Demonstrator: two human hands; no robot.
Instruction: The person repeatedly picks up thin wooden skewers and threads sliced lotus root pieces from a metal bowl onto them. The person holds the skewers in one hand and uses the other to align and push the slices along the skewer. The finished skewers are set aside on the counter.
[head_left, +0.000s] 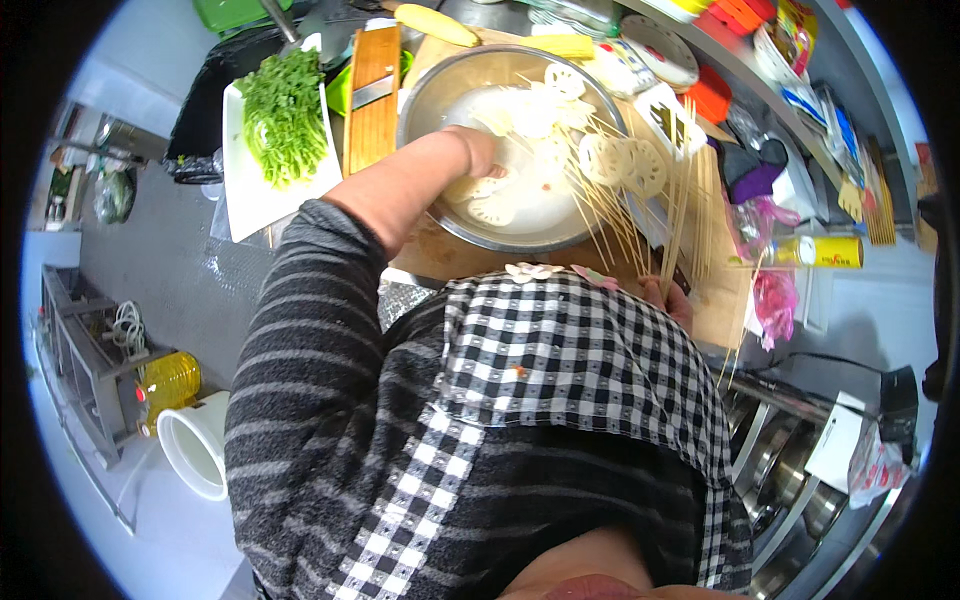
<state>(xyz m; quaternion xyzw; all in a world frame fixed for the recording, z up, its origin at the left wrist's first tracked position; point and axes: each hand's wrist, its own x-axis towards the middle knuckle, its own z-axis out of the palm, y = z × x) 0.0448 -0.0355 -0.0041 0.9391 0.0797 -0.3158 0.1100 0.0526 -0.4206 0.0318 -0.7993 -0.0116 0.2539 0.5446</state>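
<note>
A large steel bowl (420, 202) of cloudy water holds sliced lotus root. My left hand (476, 154) reaches into it, fingertips down among pale lotus root slices (491, 210); whether they pinch one is unclear. Bamboo skewers (600, 217) lean over the bowl's right side, several bearing lotus root slices (601, 159) at their upper ends. Low at the right, beside the apron, my right hand (667, 300) is closed around the lower ends of a bunch of plain bamboo skewers (679, 195) that point away from me. The apron partly hides this hand.
Leafy greens (283, 120) lie on a white tray (244, 202) at left. Beside the bowl stands a wooden slicer (375, 56) with a metal blade. More bamboo skewers (703, 217) rest on the wooden board (724, 300). Peeled yellow vegetables (435, 25) lie behind the bowl.
</note>
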